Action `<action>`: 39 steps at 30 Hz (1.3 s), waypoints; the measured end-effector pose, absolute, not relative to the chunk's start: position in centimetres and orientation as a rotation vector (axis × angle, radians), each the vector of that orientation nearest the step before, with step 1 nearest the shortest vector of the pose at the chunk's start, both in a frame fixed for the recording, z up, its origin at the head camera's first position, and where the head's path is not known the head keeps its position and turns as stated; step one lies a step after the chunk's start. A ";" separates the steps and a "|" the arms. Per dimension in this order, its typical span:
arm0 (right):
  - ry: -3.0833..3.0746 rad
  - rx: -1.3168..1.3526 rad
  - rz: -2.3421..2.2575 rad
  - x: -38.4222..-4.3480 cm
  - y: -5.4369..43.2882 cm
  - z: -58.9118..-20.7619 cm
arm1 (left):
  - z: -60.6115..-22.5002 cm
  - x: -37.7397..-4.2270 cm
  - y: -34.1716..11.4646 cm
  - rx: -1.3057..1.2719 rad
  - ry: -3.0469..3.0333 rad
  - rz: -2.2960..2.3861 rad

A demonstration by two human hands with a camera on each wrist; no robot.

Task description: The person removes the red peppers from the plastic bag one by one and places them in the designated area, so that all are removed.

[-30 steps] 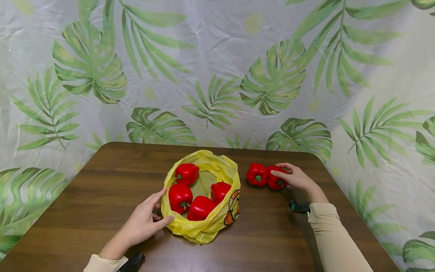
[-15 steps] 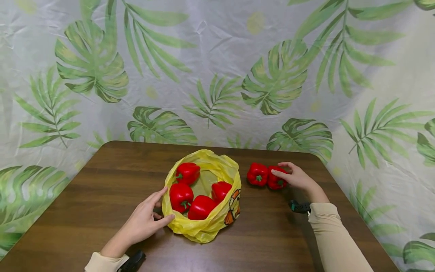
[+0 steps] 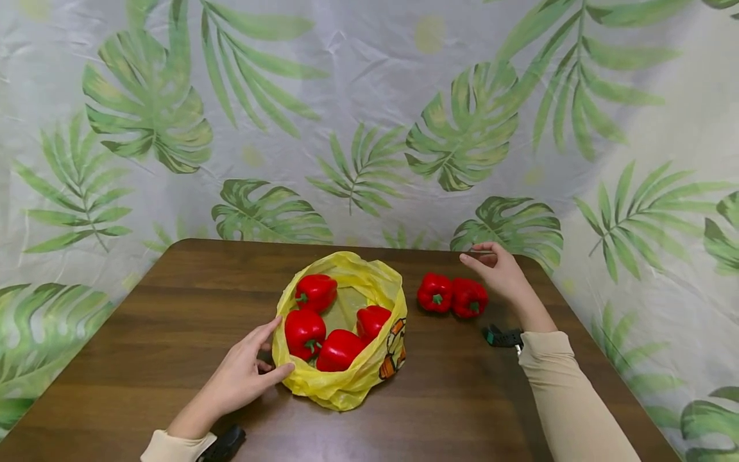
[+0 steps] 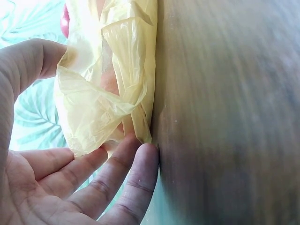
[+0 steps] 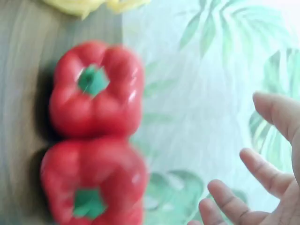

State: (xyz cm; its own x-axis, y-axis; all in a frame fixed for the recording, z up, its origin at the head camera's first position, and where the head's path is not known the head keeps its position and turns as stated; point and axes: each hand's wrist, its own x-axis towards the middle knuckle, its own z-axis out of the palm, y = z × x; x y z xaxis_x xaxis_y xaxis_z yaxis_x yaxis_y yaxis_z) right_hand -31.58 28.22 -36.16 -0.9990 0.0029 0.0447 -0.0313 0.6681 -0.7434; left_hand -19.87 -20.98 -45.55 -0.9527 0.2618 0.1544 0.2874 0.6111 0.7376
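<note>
In the head view a yellow plastic bag (image 3: 340,391) stands open-mouthed on the table with several red bell peppers (image 3: 342,350) inside. My left hand (image 3: 239,378) spans the bag's left side, thumb near the rim. In the left wrist view its spread fingers (image 4: 143,173) rest against the crumpled bag (image 4: 93,110). Right of the bag, two more red bell peppers sit side by side: the left one (image 3: 435,293) and the right one (image 3: 469,298). Above and beyond the right pepper, my right hand (image 3: 501,273) hangs in the air, holding nothing; the right wrist view shows its fingers apart from both peppers.
The brown wooden table (image 3: 173,321) carries the bag and peppers. Directly behind its far edge hangs a leaf-patterned cloth (image 3: 369,96). A dark wrist device (image 3: 502,336) is worn on the right arm, another (image 3: 224,444) on the left.
My right hand has let go of the right-hand bell pepper and risen up and away from it. Both loose peppers stay in place. The left hand has stayed at the bag.
</note>
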 end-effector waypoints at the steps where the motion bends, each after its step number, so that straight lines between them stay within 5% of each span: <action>1: -2.805 0.031 1.280 -31.6 27.7 -35.8 | -45.5 -19.8 -21.1 -0.469 -2.793 -1.282; 22: -2.903 0.406 1.479 -32.3 16.3 -32.6 | -45.3 -19.5 -21.4 -0.469 -2.797 -1.267; 39: -3.423 0.770 1.098 -31.9 11.3 -31.5 | -45.4 -19.9 -21.0 -0.490 -2.789 -1.276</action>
State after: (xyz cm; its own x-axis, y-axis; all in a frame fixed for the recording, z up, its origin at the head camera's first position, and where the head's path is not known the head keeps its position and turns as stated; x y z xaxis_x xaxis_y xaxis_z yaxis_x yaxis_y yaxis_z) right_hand -31.90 11.28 -31.45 -0.7787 -0.5151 -0.3582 -0.2106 0.7524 -0.6242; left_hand -19.91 -21.00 -45.42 -0.9497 0.2685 0.1611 0.2974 0.6128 0.7322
